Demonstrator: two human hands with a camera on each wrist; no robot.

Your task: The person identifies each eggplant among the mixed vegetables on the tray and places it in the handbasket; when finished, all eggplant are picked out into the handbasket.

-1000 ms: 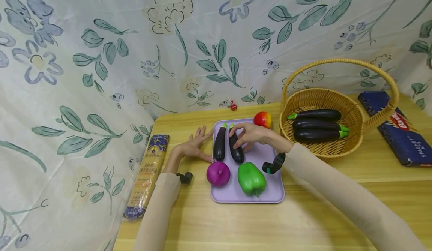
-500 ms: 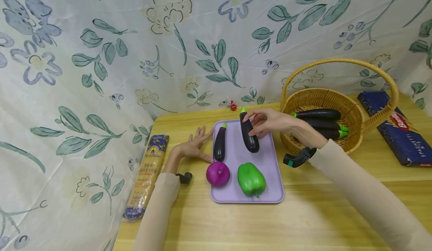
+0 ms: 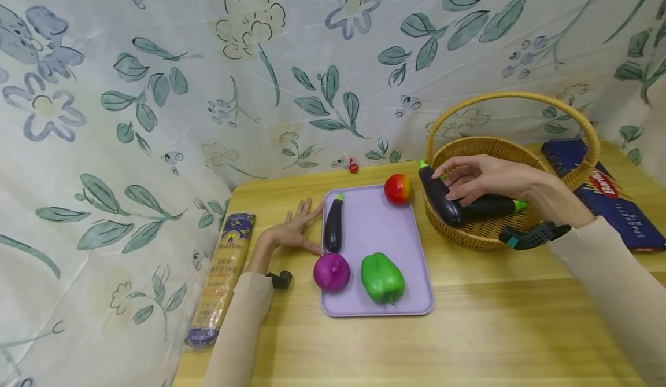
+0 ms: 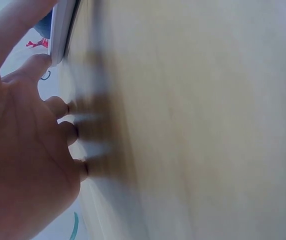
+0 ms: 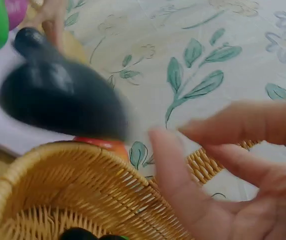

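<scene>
In the head view, a dark purple eggplant (image 3: 439, 197) with a green stem is tilted over the left rim of the wicker basket (image 3: 463, 238). My right hand (image 3: 491, 177) is just beside it, fingers loosely bent. The right wrist view shows this eggplant (image 5: 63, 100) blurred, with a gap between it and the fingertips (image 5: 158, 140). More eggplant (image 3: 491, 206) shows inside the basket, partly hidden by my hand. My left hand (image 3: 291, 231) rests spread on the table, fingertips at the left edge of the lilac tray (image 3: 385, 231). One eggplant (image 3: 333, 225) lies in that tray.
On the tray are a purple onion (image 3: 332, 272), a green bell pepper (image 3: 382, 278) and a red-yellow fruit (image 3: 398, 190). Spaghetti packs lie left (image 3: 221, 277) and right (image 3: 614, 202). A small red candy (image 3: 353, 166) sits near the floral cloth (image 3: 322, 57). The basket's handle (image 3: 512, 95) arches high.
My right hand lifted the second eggplant off the tray and carried it right to the basket; its fingers now stand apart from it. My left hand stayed in place.
</scene>
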